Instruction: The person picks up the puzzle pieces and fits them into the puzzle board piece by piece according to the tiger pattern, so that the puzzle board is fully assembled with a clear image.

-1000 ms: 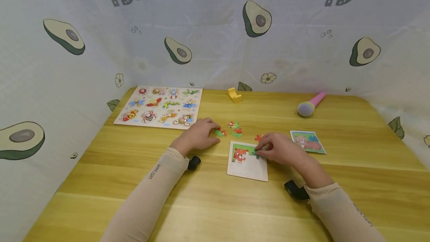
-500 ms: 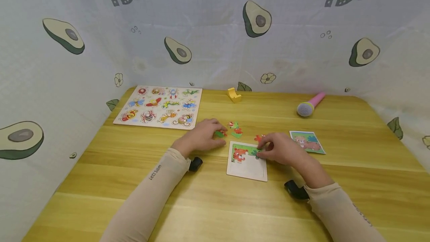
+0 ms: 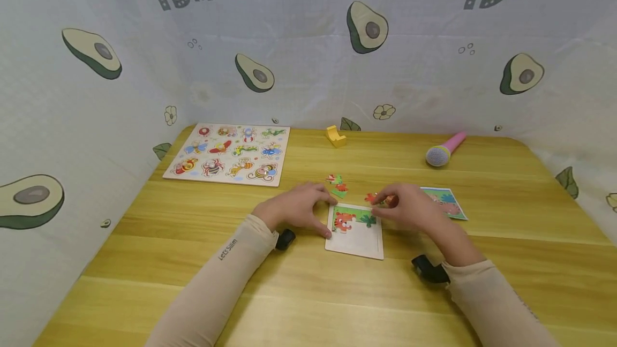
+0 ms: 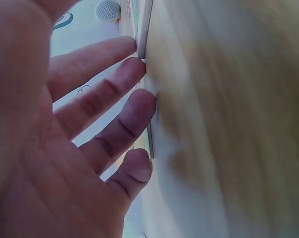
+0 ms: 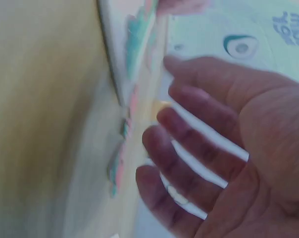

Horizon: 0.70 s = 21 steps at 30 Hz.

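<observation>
A small jigsaw board [image 3: 356, 244] lies in front of me, with a tiger-face part [image 3: 343, 221] at its upper left and a green-plant piece [image 3: 368, 220] at its upper right. My left hand [image 3: 298, 209] touches the board's left side, thumb and forefinger spread apart along the edge. In the left wrist view its fingers [image 4: 134, 111] reach the board's edge. My right hand [image 3: 409, 208] hovers by the upper right corner, fingers loosely bent and nothing between them. Loose jigsaw pieces [image 3: 340, 190] lie behind the board; more red pieces [image 3: 372, 197] sit beside the right fingertips.
An insect peg puzzle [image 3: 226, 154] lies at the back left. At the back stand a yellow block-like holder [image 3: 336, 137] and, further right, a pink toy microphone [image 3: 445, 150]. A picture card [image 3: 445, 202] is partly hidden behind my right hand.
My left hand has moved right from the loose pieces to the board's edge. The right hand has let go of the green-plant piece, now lying in the board's corner, and drawn slightly back.
</observation>
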Available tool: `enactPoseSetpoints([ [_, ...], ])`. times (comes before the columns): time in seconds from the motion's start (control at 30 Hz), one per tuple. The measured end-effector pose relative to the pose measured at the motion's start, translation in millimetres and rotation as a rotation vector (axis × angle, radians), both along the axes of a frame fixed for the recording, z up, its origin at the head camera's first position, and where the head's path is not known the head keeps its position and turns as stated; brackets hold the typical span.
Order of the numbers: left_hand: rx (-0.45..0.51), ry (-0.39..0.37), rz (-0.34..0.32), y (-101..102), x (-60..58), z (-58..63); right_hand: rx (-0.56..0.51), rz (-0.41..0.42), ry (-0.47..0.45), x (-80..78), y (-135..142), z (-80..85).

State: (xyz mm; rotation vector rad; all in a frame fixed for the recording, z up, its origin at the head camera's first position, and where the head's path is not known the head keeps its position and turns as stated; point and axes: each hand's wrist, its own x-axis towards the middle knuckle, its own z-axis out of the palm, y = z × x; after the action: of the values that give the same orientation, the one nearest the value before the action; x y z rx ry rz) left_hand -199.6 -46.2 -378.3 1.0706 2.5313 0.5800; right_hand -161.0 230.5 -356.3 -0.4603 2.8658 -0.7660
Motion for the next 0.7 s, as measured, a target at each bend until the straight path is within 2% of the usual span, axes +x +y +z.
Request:
enactPoseSetpoints([
  [0.1,0.024,-0.029,-0.002,0.2,-0.1,-0.9,-0.002,-0.040,0.013,-2.8,10.5,2.7],
  [0.37,0.022,-0.055,0.005,-0.2,1.1,-1.2,-0.006,-0.086,-0.071,-9.7,31.6,0.0],
  [0.7,0.022,-0.067,0.013,0.5,1.6,-0.1,0.086,-0.046,0.058,-11.7,24.9,-17.3],
])
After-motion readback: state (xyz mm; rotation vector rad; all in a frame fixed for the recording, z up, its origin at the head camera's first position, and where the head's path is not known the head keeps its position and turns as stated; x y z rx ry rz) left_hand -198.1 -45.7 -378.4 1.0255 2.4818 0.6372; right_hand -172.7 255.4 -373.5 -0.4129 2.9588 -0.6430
